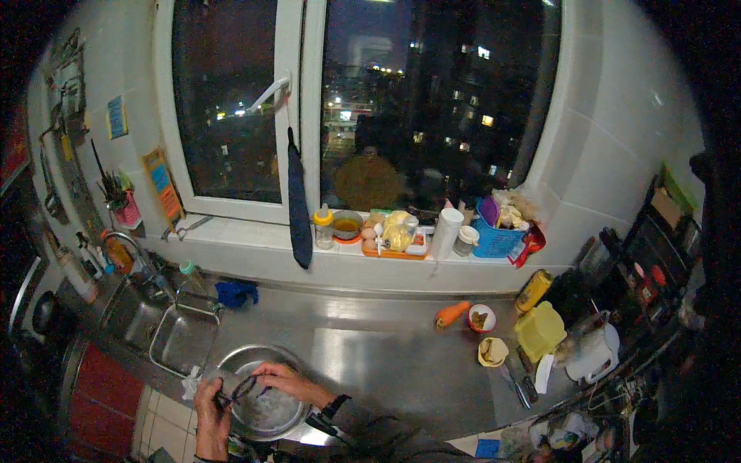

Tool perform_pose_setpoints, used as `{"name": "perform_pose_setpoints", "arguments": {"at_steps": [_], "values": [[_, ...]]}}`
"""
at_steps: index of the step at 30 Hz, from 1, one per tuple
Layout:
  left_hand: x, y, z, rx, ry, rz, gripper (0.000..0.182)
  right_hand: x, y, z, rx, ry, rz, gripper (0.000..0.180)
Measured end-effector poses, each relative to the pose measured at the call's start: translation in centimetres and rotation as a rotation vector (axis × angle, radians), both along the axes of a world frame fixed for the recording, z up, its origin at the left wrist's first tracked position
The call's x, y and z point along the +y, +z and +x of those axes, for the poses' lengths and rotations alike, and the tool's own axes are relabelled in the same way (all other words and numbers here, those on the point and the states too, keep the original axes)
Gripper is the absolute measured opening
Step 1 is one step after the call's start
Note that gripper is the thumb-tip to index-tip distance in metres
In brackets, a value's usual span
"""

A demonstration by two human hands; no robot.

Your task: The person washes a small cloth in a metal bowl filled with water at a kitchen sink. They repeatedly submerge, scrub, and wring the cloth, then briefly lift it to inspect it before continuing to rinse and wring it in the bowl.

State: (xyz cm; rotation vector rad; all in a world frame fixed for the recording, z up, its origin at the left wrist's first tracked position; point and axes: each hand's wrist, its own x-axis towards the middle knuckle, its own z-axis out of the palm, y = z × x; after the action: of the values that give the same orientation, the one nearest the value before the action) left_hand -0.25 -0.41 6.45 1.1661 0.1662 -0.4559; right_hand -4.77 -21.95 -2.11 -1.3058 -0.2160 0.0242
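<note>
A wide stainless steel bowl [289, 428] stands at the counter's front edge, to the right of the sink. Over it, my left hand [211, 405] grips a dark object with a thin loop [242, 390]; blur hides exactly what it is. The fingers of my right hand [283, 382] pinch the upper end of this loop, above the bowl's middle. Something pale or shiny covers the bowl's bottom, too unclear to name. A dark band circles my right wrist. Crumpled white tissue [191, 383] lies just left of my left hand.
The sink [136, 312] with a wire-rimmed basket [185, 341] is at left, near a blue cloth [236, 294]. At right are a carrot [452, 314], small bowls [482, 318], a knife [515, 386] and a yellow container [539, 331]. A dark cloth case [300, 208] hangs from the window handle.
</note>
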Motion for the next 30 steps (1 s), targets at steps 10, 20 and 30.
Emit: {"name": "perform_pose_setpoints", "arguments": {"at_steps": [10, 20, 30], "values": [[-1.1, 2.2, -1.4, -0.126, -0.193, -0.106, 0.035, 0.7, -1.4, -2.1, -0.148, 0.000, -0.239, 0.062], [-0.5, -2.9, -0.3, -0.138, -0.060, 0.030, 0.035, 1.9, 1.5, 0.9, 0.093, -0.489, -0.393, 0.032], [-1.3, -5.8, -0.8, -0.122, 0.011, -0.080, 0.036, 7.3, 1.9, 2.1, -0.154, -0.683, -1.487, 0.022]]}}
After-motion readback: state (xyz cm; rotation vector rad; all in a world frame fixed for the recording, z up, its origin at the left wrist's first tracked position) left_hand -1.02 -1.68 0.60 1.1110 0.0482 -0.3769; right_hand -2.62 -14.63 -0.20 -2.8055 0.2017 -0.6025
